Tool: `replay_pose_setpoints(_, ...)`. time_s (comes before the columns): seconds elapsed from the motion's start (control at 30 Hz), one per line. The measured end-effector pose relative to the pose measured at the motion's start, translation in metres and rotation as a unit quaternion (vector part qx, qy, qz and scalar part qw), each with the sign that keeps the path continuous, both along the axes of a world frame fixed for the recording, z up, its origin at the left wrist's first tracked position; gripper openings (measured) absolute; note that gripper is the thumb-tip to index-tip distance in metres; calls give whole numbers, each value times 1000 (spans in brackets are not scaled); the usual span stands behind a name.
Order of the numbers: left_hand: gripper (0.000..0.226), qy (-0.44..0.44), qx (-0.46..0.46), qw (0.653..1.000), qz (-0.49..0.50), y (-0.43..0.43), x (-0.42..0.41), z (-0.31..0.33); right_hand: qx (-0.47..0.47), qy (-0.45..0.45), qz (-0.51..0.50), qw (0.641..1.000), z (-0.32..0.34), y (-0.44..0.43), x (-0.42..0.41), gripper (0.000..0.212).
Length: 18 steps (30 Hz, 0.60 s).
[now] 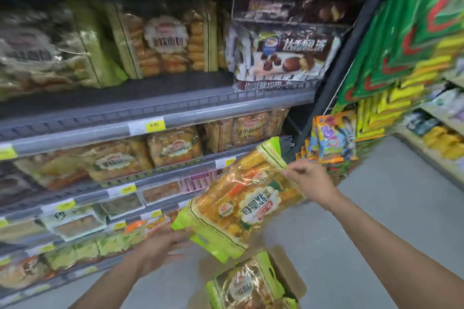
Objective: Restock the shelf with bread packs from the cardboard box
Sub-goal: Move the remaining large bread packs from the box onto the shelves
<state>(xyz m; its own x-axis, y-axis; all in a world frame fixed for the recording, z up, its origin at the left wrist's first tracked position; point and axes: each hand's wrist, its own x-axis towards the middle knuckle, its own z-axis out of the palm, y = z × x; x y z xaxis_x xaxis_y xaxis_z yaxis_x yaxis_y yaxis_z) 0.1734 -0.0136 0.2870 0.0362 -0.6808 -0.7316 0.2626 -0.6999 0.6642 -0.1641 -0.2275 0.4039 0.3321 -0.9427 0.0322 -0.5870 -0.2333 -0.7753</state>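
I hold a bread pack (pixel 247 200) with green ends and a clear middle in mid-air, tilted, in front of the lower shelves. My right hand (pixel 310 178) pinches its upper right edge. Under its lower left green end, my left hand (pixel 160 246) lies with fingers spread; it looks blurred. Below, an open cardboard box (pixel 288 271) on the floor holds another bread pack (pixel 247 286). The grey shelf (pixel 160 108) at chest height has a bare dark strip in front of similar bread packs (pixel 165 45).
Chocolate cake packs (pixel 283 55) fill the right end of that shelf. Lower shelves carry more bread packs (pixel 173 145) and boxed pastries. A side rack with green and yellow packets (pixel 406 63) and cartoon bags (pixel 336 135) stands to the right. Grey floor stretches beyond the box.
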Motion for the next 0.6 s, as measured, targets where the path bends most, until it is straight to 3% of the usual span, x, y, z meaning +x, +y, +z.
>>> replay_pose_setpoints(0.07, 81, -30, -37, 998, -29, 9, 8, 28, -60, 46, 41, 996, 30, 7, 14, 27)
replay_pose_setpoints(0.13, 94, -117, -98, 988, -30, 13, 13, 58, -104, 71, 90, 988, 60, 17, 30, 6)
replay_pose_setpoints(0.2, 124, -220, -152, 963, -41, 10, 13, 93, -162, 106, 153, 969, 89, 31, 47, 7)
replay_pose_setpoints(0.27, 136, -255, -190, 945, -72, 3, 5, 128, -220, 161, 208, 939, 115, 46, 64, 9)
replay_pose_setpoints(0.33, 126, -292, -234, 922, -104, -1, -11, 155, -265, 207, 245, 909, 140, 62, 79, 12)
replay_pose_setpoints(0.43, 113, -279, -235, 925, -106, 1, -39, 188, -324, 206, 283, 879, 171, 82, 98, 14)
replay_pose_setpoints(0.53, 58, -223, -236, 944, -59, 13, -48, 199, -357, 193, 297, 865, 193, 98, 117, 15)
replay_pose_setpoints(0.6, 65, -144, -239, 960, -9, 25, -39, 202, -371, 185, 299, 860, 203, 109, 131, 15)
